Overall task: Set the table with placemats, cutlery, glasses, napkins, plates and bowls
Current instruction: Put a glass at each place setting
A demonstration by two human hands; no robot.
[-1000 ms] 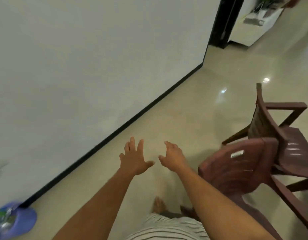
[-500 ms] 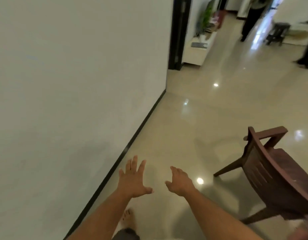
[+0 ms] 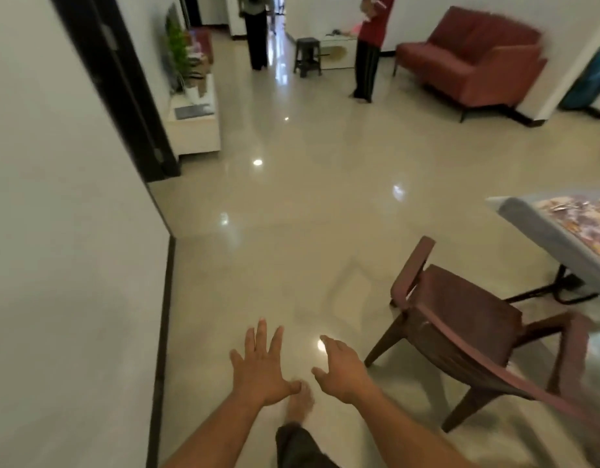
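Your left hand (image 3: 262,369) is held out in front of you, palm down, fingers spread straight, holding nothing. Your right hand (image 3: 342,368) sits just beside it, fingers loosely extended and slightly drooped, also holding nothing; the two hands are apart, not touching. Below and between them, a bare foot (image 3: 300,405) on the glossy tiled floor (image 3: 292,214).

Right of your right hand, near: a brown plastic chair (image 3: 460,325), its back toward you. Beyond the chair, farther right and up: the corner of the table (image 3: 541,231), with a patterned placemat (image 3: 575,214) lying on it (detail blurred). No cutlery, glasses or plates can be made out.

Left of your left hand: white wall (image 3: 55,265) with dark skirting. Far ahead: red sofa (image 3: 477,59), small stool (image 3: 307,57), two standing persons.
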